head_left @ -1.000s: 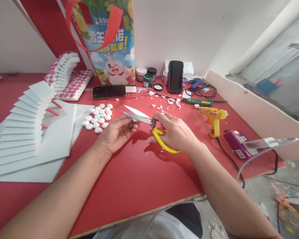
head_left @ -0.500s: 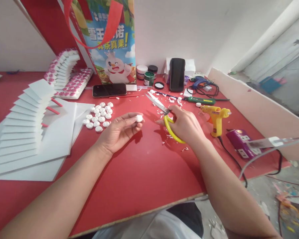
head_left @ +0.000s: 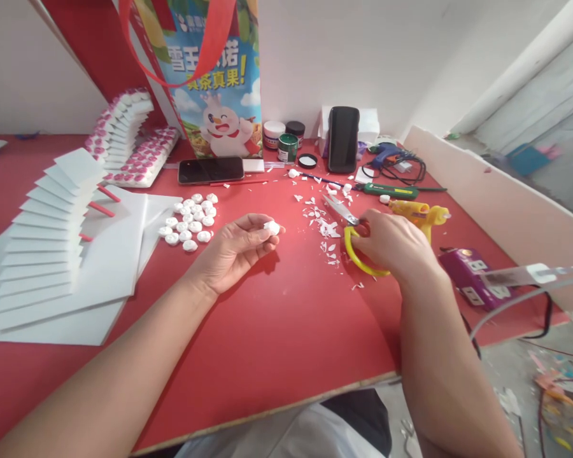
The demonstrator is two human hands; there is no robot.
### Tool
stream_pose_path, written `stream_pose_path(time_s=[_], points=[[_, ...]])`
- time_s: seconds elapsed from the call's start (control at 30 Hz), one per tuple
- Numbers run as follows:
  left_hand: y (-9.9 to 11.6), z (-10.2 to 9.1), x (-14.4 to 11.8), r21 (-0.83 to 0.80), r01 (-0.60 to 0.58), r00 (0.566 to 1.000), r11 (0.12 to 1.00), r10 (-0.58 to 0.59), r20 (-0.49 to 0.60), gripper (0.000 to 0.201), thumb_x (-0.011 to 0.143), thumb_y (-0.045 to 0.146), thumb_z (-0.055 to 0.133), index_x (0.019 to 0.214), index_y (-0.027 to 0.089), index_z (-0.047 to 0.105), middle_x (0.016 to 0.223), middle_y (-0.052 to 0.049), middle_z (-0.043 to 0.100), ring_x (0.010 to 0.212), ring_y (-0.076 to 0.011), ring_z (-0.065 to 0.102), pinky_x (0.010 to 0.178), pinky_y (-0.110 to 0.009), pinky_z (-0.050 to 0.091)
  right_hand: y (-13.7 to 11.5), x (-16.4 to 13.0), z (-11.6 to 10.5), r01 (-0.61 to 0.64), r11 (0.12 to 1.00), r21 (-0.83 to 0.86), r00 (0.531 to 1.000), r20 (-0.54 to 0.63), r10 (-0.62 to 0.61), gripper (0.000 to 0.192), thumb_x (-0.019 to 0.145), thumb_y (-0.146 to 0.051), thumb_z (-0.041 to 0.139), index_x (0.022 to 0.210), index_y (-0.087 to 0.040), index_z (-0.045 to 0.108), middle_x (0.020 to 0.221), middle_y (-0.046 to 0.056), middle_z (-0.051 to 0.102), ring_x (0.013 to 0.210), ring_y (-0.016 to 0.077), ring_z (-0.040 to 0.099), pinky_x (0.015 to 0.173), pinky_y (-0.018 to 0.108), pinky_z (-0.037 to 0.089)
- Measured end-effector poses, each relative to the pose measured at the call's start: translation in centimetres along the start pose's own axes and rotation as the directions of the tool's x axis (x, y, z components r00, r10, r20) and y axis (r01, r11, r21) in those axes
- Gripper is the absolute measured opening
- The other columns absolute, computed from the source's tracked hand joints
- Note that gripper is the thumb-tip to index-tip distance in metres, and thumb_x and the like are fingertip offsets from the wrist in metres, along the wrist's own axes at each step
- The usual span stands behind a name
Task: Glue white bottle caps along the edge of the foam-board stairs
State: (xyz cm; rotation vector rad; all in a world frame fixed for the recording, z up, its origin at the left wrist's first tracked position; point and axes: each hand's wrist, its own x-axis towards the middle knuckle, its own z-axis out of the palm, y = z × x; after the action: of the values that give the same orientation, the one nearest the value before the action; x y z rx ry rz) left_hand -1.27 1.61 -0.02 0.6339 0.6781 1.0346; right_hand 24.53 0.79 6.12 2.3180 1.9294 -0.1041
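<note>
White foam piece pinched in left hand — right hand's grip closes on yellow scissors.

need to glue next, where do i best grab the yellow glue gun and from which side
Take the glue gun by its handle, coming from the near right. It stands behind the right hand with its nozzle pointing right. The hand and scissors block the left side.

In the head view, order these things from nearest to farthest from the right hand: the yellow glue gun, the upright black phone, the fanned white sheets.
Measured from the right hand:
1. Yellow glue gun, just beyond it, on the right.
2. Upright black phone, at the back wall.
3. Fanned white sheets, far across the table on the left.
</note>
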Motion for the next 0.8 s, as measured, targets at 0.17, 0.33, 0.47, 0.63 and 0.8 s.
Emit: stream_pose_path(time_s=[0.17, 0.33, 0.47, 0.63, 0.8], points=[[-0.3, 0.4, 0.0, 0.113, -0.106, 0.993, 0.988, 0.110, -0.031, 0.027, 0.064, 0.018, 0.095, 0.081, 0.015, 0.074, 0.083, -0.004, 0.077, 0.068, -0.0109, 0.069, 0.069, -0.022, 0.058, -0.4, -0.2, -0.2, 0.013, 0.999, 0.053, 0.993, -0.122, -0.007, 0.024, 0.088, -0.041, 0.066, 0.091, -0.018, 0.068, 0.092, 0.015, 0.072, 0.084, 0.0310, 0.066, 0.063, 0.035, 0.038], [-1.2, 0.9, -0.3, 0.459, -0.303, 0.936, 0.835, 0.352, -0.023, 0.025, 0.071, 0.024, 0.091, 0.086, 0.017, 0.072, 0.086, -0.002, 0.074, 0.079, -0.0147, 0.070, 0.074, -0.027, 0.059, -2.5, -0.7, 1.0, 0.273, 0.710, 0.650, 0.951, -0.293, -0.097, 0.022, 0.088, -0.041, 0.069, 0.087, -0.019, 0.070, 0.077, 0.005, 0.071, 0.072, 0.0204, 0.066, 0.067, 0.032, 0.047], [-1.8, 1.0, -0.5, 0.662, -0.394, 0.887, 0.638, 0.453, 0.091, 0.017, 0.081, 0.025, 0.083, 0.091, 0.018, 0.070, 0.091, -0.002, 0.071, 0.084, -0.0146, 0.068, 0.081, -0.028, 0.057, -4.8, -1.2, 2.2, 0.256, 0.340, 0.905, 0.945, -0.160, -0.284, 0.029, 0.080, -0.042, 0.079, 0.092, -0.018, 0.070, 0.080, 0.002, 0.072, 0.069, 0.0162, 0.067, 0.062, 0.028, 0.051], [-2.1, 1.0, -0.7, 0.795, -0.489, 0.802, 0.359, 0.543, 0.248, 0.008, 0.088, 0.019, 0.074, 0.093, 0.019, 0.068, 0.092, -0.001, 0.065, 0.081, -0.0126, 0.063, 0.078, -0.026, 0.054, -6.0, -1.5, 2.6, 0.131, 0.218, 0.967, 0.917, -0.035, -0.398, 0.025, 0.075, -0.032, 0.083, 0.089, -0.017, 0.068, 0.076, 0.001, 0.071, 0.059, 0.0135, 0.065, 0.052, 0.025, 0.051], [-2.0, 1.3, -1.0, 0.840, -0.504, 0.758, 0.201, 0.569, 0.319, 0.010, 0.090, 0.012, 0.069, 0.098, 0.018, 0.067, 0.094, -0.002, 0.064, 0.080, -0.0115, 0.062, 0.077, -0.024, 0.053, -6.2, -1.3, 2.9, 0.121, 0.180, 0.976, 0.914, -0.039, -0.404, 0.021, 0.075, -0.028, 0.082, 0.086, -0.016, 0.068, 0.072, 0.000, 0.071, 0.056, 0.0123, 0.064, 0.050, 0.024, 0.051]])
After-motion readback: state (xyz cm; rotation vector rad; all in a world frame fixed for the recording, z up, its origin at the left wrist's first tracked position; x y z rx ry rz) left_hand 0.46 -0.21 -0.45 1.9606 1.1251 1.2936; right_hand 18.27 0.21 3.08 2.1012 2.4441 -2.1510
